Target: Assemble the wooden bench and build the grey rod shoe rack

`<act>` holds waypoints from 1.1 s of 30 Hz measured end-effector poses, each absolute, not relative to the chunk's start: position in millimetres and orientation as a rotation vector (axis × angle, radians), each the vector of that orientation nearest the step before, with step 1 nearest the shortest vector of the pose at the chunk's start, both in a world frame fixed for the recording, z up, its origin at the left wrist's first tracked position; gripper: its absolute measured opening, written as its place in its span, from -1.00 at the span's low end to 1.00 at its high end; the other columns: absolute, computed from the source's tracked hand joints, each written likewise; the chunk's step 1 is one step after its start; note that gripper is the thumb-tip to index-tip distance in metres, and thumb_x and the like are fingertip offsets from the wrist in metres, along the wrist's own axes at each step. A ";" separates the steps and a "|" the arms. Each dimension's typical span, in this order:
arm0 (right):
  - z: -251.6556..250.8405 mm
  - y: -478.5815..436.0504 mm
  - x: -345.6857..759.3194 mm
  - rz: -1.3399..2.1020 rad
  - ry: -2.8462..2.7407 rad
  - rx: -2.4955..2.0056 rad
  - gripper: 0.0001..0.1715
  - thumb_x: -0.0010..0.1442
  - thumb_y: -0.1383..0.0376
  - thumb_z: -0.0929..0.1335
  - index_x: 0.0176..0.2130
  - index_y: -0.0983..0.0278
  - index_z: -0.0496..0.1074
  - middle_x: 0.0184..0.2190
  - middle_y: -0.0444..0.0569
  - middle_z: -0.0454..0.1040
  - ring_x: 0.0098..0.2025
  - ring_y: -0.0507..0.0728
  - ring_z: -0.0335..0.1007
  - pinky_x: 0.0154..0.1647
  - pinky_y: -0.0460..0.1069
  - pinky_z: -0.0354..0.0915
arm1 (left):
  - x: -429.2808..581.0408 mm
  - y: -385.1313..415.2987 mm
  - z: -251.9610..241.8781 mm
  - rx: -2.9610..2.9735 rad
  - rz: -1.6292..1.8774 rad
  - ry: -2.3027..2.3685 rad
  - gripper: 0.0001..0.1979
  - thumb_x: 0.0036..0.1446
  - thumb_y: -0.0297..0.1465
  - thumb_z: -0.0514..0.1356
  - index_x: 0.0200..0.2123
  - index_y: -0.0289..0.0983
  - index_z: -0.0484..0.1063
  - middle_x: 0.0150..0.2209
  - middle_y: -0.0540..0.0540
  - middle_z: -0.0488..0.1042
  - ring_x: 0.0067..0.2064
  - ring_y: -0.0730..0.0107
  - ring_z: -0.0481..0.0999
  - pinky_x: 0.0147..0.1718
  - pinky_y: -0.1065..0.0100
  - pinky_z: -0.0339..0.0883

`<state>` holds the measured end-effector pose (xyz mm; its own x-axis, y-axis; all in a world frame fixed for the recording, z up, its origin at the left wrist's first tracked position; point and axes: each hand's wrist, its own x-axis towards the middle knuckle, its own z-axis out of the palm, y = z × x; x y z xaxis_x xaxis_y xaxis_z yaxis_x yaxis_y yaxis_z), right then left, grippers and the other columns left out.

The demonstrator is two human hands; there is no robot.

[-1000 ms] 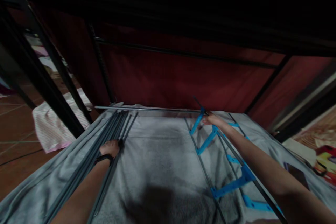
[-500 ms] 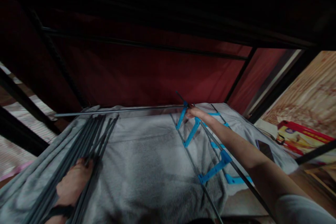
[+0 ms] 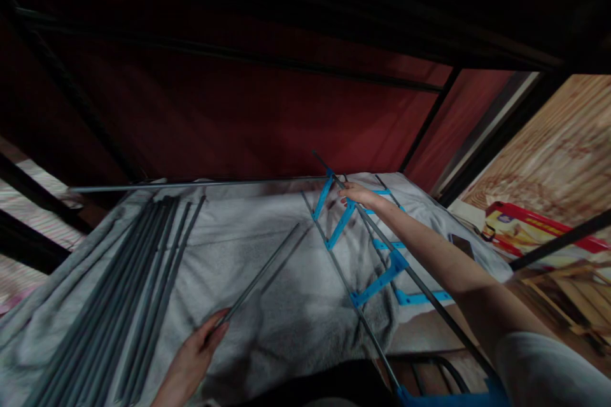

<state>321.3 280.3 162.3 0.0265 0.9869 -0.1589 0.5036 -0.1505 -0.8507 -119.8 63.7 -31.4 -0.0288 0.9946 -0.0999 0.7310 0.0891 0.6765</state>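
Observation:
Pinched in my left hand [image 3: 203, 340] is a thin grey metal tube [image 3: 260, 273], which slants up and to the right above the grey blanket. Several similar loose tubes [image 3: 128, 280] lie side by side at the left. My right hand [image 3: 358, 193] reaches to the far part of a rack frame made of grey rods and blue plastic brackets [image 3: 379, 286]. Its fingers are closed round the frame's upper rod [image 3: 420, 286], between two of the brackets. The rod's far end sticks out past the last bracket.
A grey blanket [image 3: 229, 229] covers the bed under the parts. One long rod [image 3: 200, 184] lies along its back edge. Dark metal posts and a red curtain [image 3: 286, 127] enclose the space. At right are a phone [image 3: 461, 245], a red and yellow box [image 3: 534, 229] and a wooden stool [image 3: 573, 305].
My left hand has lifted one tube from the pile and brought it right, towards the frame. My right hand stays on the frame's rod. The view has shifted slightly.

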 end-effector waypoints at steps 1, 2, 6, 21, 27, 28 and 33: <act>161.3 276.6 322.6 1.026 -1.519 -1.707 -0.69 0.17 0.37 0.36 -0.05 0.32 0.42 -0.17 0.03 0.53 -0.31 0.08 0.46 -0.31 -0.06 0.44 | -108.1 64.7 -31.2 1.714 0.559 1.749 -0.55 0.10 -0.13 -0.01 -0.06 -0.16 0.50 -0.10 -0.05 0.62 -0.01 0.19 0.59 0.01 0.27 0.45; 160.1 272.9 324.2 1.006 -1.516 -1.693 -0.68 0.17 0.36 0.37 -0.03 0.31 0.42 -0.17 0.02 0.53 -0.28 0.09 0.46 -0.28 -0.06 0.44 | -98.3 65.3 -31.1 1.733 0.493 1.700 -0.55 0.12 -0.18 -0.02 -0.04 -0.18 0.49 -0.06 -0.07 0.61 0.02 0.18 0.57 0.04 0.25 0.43; 156.4 256.1 335.0 0.942 -1.562 -1.618 -0.61 0.16 0.23 0.41 -0.02 0.30 0.43 -0.23 -0.03 0.54 -0.20 0.12 0.44 -0.27 -0.08 0.42 | -72.5 59.8 -31.3 1.832 0.349 1.606 -0.57 0.14 -0.27 -0.01 0.01 -0.16 0.48 0.02 -0.07 0.57 0.08 0.19 0.54 0.10 0.25 0.38; 161.6 170.3 358.6 1.152 -1.360 -1.616 -0.85 0.22 0.28 0.37 -0.34 0.29 0.32 -0.47 -0.07 0.55 -0.69 -0.11 0.17 -0.76 -0.21 0.05 | -72.7 16.0 -45.3 2.026 0.305 1.411 -0.57 0.23 -0.17 0.02 0.10 -0.05 0.47 0.05 0.04 0.55 0.09 0.25 0.53 0.07 0.27 0.43; 172.2 213.7 355.6 1.068 -1.303 -1.563 -0.70 0.20 0.33 0.39 -0.52 0.28 0.29 -0.73 -0.21 0.31 -0.75 -0.11 -0.01 -0.76 -0.17 -0.07 | -54.4 4.2 -28.1 2.223 0.207 1.411 -0.58 0.30 -0.26 -0.03 0.15 -0.02 0.42 0.09 0.05 0.52 0.08 0.26 0.54 0.06 0.27 0.46; 172.9 220.4 353.2 1.061 -1.314 -1.571 -0.69 0.21 0.35 0.38 -0.54 0.28 0.29 -0.74 -0.22 0.28 -0.75 -0.11 -0.02 -0.76 -0.16 -0.06 | -52.9 3.7 -27.3 2.258 0.178 1.432 -0.56 0.31 -0.29 -0.06 0.16 -0.03 0.42 0.09 0.02 0.52 0.06 0.25 0.55 0.03 0.28 0.47; 170.6 238.2 349.2 1.015 -1.383 -1.613 -0.78 0.18 0.47 0.33 -0.50 0.31 0.34 -0.70 -0.19 0.34 -0.70 -0.08 0.06 -0.70 -0.15 0.02 | -42.5 -1.2 -32.6 2.419 0.013 1.415 -0.50 0.32 -0.43 -0.14 0.19 -0.12 0.39 0.10 -0.10 0.51 0.03 0.20 0.56 0.01 0.22 0.45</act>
<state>349.2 238.2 170.6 0.0946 0.9916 -0.0884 0.3811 -0.1181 -0.9170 -42.5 -1.2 -32.6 0.5047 0.8482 -0.1607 0.8452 -0.4476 0.2919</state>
